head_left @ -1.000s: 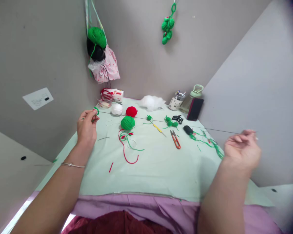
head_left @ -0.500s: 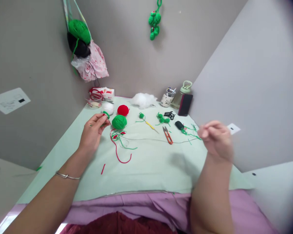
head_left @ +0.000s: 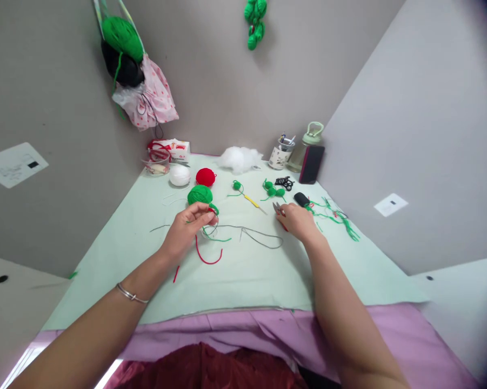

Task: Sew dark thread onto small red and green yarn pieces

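Green-and-red yarn piece pinched in left hand, mid-frame. Right hand over snips, right of centre; grip closure, cannot tell.

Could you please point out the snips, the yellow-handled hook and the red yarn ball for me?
Snips (head_left: 277,207): head view, on the blades.
Yellow-handled hook (head_left: 251,201): head view, on the handle.
Red yarn ball (head_left: 205,177): head view, middle of its visible side.

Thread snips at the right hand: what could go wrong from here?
The thread snips, tips bare beside the right hand, might nick it. The dark thread, looped loosely nearby, could tangle. The green-and-red crocheted piece, pinched in the left hand, might be cut accidentally if the snips come close.
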`<state>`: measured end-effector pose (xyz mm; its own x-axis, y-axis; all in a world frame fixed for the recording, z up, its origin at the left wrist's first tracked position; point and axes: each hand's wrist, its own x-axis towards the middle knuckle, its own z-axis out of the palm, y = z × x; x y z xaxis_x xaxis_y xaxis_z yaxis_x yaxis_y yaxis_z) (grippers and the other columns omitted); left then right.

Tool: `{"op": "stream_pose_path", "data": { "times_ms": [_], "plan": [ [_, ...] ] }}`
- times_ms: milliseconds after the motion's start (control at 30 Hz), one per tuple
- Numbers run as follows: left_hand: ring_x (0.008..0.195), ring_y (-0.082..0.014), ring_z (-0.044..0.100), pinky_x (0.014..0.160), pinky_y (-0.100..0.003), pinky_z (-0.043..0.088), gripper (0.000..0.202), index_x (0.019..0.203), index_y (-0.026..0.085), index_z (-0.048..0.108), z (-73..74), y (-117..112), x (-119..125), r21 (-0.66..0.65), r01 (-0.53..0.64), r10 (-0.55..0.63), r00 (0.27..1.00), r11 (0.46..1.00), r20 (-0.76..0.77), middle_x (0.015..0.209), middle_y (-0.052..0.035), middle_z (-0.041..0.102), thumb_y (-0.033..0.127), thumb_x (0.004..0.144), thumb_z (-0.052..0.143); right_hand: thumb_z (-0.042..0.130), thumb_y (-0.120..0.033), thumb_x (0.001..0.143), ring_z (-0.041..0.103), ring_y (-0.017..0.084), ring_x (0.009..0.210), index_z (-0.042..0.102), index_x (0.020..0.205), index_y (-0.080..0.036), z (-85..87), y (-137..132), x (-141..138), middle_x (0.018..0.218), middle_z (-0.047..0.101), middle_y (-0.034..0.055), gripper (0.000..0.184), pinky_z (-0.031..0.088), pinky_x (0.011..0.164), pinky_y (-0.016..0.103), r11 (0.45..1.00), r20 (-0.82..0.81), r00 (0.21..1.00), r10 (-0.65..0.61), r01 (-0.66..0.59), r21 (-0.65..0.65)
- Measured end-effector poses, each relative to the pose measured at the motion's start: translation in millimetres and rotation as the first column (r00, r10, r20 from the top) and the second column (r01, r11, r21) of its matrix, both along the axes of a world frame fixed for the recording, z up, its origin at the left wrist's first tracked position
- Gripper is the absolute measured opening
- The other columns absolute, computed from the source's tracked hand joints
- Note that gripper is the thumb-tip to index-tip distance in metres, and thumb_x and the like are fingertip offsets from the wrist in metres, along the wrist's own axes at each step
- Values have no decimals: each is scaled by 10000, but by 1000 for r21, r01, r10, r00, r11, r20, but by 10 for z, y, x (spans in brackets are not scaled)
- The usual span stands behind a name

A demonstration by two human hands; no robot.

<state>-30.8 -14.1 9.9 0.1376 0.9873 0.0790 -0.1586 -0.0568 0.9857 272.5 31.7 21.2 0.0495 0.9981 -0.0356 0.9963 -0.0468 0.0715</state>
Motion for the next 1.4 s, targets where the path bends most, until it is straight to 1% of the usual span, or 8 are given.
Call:
{"op": "stream_pose_path", "data": {
  "times_ms": [133, 233, 333, 400, 467, 633, 767, 1400],
  "plan": [
    [844, -183, 653, 886, -342, 460, 232, 922, 197, 643, 29, 0, -10, -12, 16, -15, 999, 1000, 35, 849, -36, 711, 386, 805, 708, 432, -206, 916, 656, 275, 974, 693, 1032, -145, 39, -9, 73, 1064, 698, 166, 292, 415, 737, 326, 999, -34, 999, -15, 17, 38],
    [805, -170, 639, 850, -330, 473, 228, 882, 183, 655, 80, -22, -1, -35, 41, -40, 999, 999, 37, 816, -33, 694, 391, 803, 706, 437, -185, 895, 656, 214, 814, 674, 1014, -150, 124, -48, 116, 830, 709, 98, 268, 417, 702, 295, 994, -328, 944, -27, 60, 89],
    [758, -152, 611, 807, -309, 479, 222, 812, 174, 653, 111, -46, 22, -56, 87, -85, 996, 995, 36, 761, -27, 673, 391, 807, 699, 422, -207, 905, 557, 137, 594, 636, 988, -149, 210, -130, 11, 609, 582, 2, 238, 410, 616, 254, 986, -731, 673, 107, 23, 166],
    [743, -145, 600, 794, -298, 477, 223, 783, 173, 647, 111, -53, 39, -60, 120, -118, 993, 991, 32, 738, -25, 668, 389, 815, 691, 447, -299, 929, 471, 108, 531, 624, 1010, -157, 236, -205, -151, 625, 529, -23, 240, 385, 546, 239, 970, -853, 466, 235, -54, 237],
    [739, -143, 598, 787, -293, 472, 219, 779, 175, 645, 101, -54, 52, -64, 141, -139, 990, 988, 33, 735, -24, 670, 386, 817, 690, 541, -388, 907, 430, 95, 532, 629, 1050, -170, 230, -285, -347, 685, 526, -23, 275, 365, 516, 234, 944, -874, 356, 330, -121, 307],
    [728, -149, 596, 782, -300, 465, 220, 771, 178, 642, 85, -59, 58, -55, 124, -122, 992, 991, 33, 725, -25, 666, 389, 817, 690, 630, -371, 893, 475, 109, 632, 659, 1084, -192, 166, -466, -708, 782, 571, 9, 263, 410, 627, 251, 808, -652, 479, 588, -304, 505],
    [729, -161, 600, 774, -308, 455, 231, 774, 178, 642, 86, -71, 51, -43, 114, -113, 993, 993, 18, 730, -32, 668, 400, 819, 686, 587, -385, 931, 532, 112, 640, 645, 1127, -215, 145, -544, -801, 817, 601, 24, 266, 408, 624, 244, 735, -443, 599, 667, -431, 524],
    [747, -163, 598, 782, -308, 439, 228, 784, 179, 644, 83, -84, 61, -30, 130, -130, 992, 991, 2, 743, -32, 674, 399, 838, 670, 532, -404, 965, 581, 106, 642, 659, 1125, -219, 125, -567, -835, 830, 642, 26, 276, 396, 608, 231, 699, -316, 660, 682, -460, 547]
  ]
}}
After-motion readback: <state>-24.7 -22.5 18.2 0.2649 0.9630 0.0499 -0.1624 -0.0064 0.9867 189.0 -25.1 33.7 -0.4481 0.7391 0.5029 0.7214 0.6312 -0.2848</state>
